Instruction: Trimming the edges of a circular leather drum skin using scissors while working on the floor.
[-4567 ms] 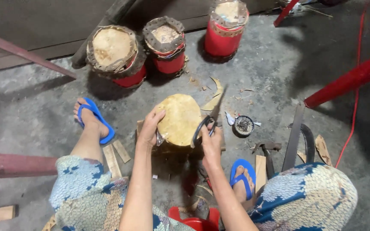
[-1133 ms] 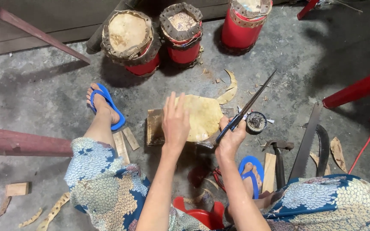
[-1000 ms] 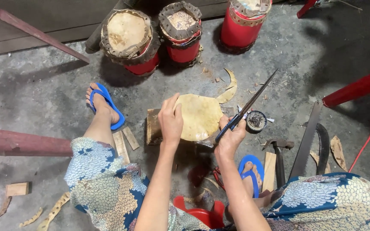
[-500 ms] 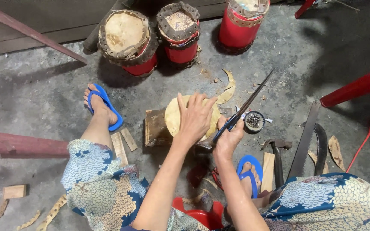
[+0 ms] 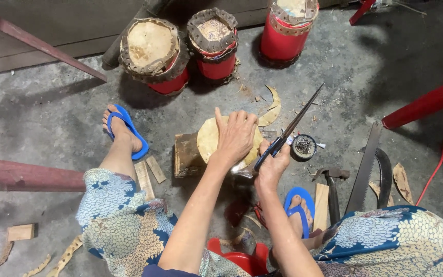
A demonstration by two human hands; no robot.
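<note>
Trimming the hide disc on the wooden block.
I saw my left hand flat on it, my right hand clamped on scissors; edge half trimmed, I judged.

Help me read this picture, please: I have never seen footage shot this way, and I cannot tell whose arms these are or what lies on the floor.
The camera sits on the person's head and looks down, so the two bare arms are the wearer's own. The person sits low over a concrete floor, feet in blue sandals. The left hand presses flat on a round tan hide disc lying on a wooden block. The right hand grips long scissors, blades pointing up and away. Beyond stand three red drums with hide tops. To the right lie a small tin of nails, a hammer and a saw, with hide offcuts scattered around.
</note>
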